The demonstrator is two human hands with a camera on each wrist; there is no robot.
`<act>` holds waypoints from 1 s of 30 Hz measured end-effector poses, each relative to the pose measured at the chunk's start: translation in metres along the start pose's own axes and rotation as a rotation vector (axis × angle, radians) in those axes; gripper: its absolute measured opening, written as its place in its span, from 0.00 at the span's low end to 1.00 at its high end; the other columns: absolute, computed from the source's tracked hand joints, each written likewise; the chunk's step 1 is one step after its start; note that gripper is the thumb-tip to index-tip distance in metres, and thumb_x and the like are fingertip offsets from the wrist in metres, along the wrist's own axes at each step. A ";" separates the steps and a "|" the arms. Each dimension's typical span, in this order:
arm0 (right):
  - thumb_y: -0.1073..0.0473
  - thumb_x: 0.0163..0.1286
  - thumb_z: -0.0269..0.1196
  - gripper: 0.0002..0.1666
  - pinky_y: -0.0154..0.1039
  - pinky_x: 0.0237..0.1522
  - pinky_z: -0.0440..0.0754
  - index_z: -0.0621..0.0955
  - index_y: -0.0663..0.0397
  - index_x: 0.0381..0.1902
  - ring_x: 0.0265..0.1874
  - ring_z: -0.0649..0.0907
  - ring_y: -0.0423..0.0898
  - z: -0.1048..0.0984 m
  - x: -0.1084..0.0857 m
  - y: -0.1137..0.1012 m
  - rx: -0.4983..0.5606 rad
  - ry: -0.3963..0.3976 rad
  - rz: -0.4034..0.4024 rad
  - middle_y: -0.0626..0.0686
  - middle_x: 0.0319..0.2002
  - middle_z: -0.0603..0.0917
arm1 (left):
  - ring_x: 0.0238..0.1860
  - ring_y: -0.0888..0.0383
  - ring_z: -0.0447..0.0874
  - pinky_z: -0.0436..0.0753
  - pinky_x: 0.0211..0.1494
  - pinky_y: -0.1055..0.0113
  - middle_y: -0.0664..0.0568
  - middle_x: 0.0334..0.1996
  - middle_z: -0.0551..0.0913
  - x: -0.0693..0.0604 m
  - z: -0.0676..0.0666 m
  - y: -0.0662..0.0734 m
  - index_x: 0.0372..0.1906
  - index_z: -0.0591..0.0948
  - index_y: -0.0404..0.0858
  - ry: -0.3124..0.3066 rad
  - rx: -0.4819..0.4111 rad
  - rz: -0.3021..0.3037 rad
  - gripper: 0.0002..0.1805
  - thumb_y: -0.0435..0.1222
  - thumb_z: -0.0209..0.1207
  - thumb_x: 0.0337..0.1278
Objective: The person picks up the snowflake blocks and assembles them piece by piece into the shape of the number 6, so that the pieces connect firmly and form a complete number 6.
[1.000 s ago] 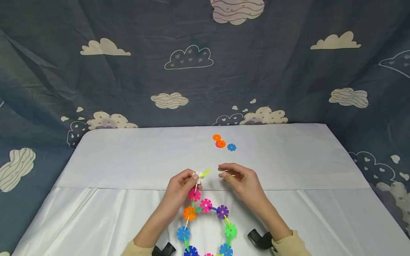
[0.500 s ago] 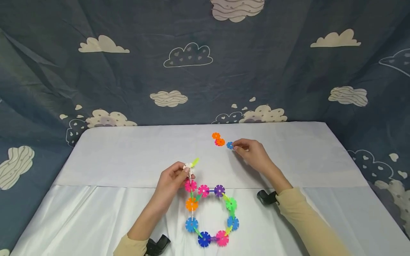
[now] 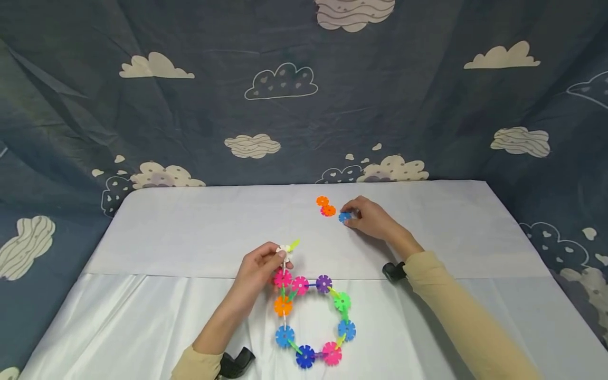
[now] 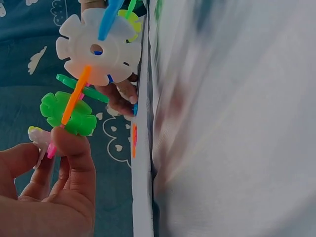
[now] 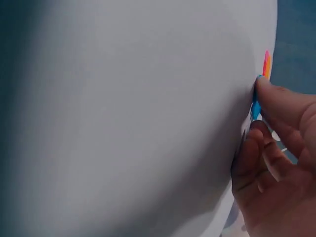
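My left hand [image 3: 256, 269] pinches a white flower-shaped disc [image 3: 284, 253] with a yellow one [image 3: 294, 245] slotted into it. From that disc hangs a chain joined to a ring of interlocked discs, among them a light green disc [image 3: 342, 301]. In the left wrist view a large white disc [image 4: 98, 47] and a green disc [image 4: 69, 113] show face-on, with orange and blue ones edge-on. Farther back, my right hand [image 3: 372, 217] pinches a loose blue disc [image 3: 344, 217] at the tabletop. The right wrist view shows the thumb against this blue disc [image 5: 256, 101].
Beside the blue disc lie loose orange discs [image 3: 322, 201], one partly over a pink disc [image 3: 323, 211]. White cloth covers the table [image 3: 190, 232], and a dark cloud-patterned curtain [image 3: 285, 121] hangs behind. Black wrist straps [image 3: 236, 363] sit on both arms.
My right hand has moved forward to the blue disc and closed its fingers on it. The left hand has shifted slightly left and forward, and the ring has moved forward with it.
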State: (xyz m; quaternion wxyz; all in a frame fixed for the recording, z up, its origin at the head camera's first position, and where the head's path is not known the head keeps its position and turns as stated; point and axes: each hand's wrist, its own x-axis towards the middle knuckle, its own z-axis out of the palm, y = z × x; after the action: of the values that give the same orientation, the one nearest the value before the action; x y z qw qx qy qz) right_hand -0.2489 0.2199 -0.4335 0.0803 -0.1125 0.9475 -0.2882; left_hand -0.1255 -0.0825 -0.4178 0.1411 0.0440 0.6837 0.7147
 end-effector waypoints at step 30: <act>0.66 0.69 0.63 0.11 0.35 0.37 0.84 0.78 0.54 0.48 0.29 0.85 0.45 0.001 -0.148 -0.104 0.484 0.467 -0.303 0.46 0.35 0.83 | 0.29 0.54 0.73 0.77 0.33 0.68 0.44 0.32 0.78 -0.020 0.017 0.020 0.44 0.76 0.38 -0.098 0.113 0.180 0.12 0.44 0.55 0.72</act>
State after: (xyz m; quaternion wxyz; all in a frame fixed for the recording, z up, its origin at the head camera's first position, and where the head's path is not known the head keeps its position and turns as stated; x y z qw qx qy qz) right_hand -0.0893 0.1730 -0.3628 -0.1573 -0.1602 0.8173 -0.5306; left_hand -0.1052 -0.0719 -0.3942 0.1070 0.1478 0.7086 0.6816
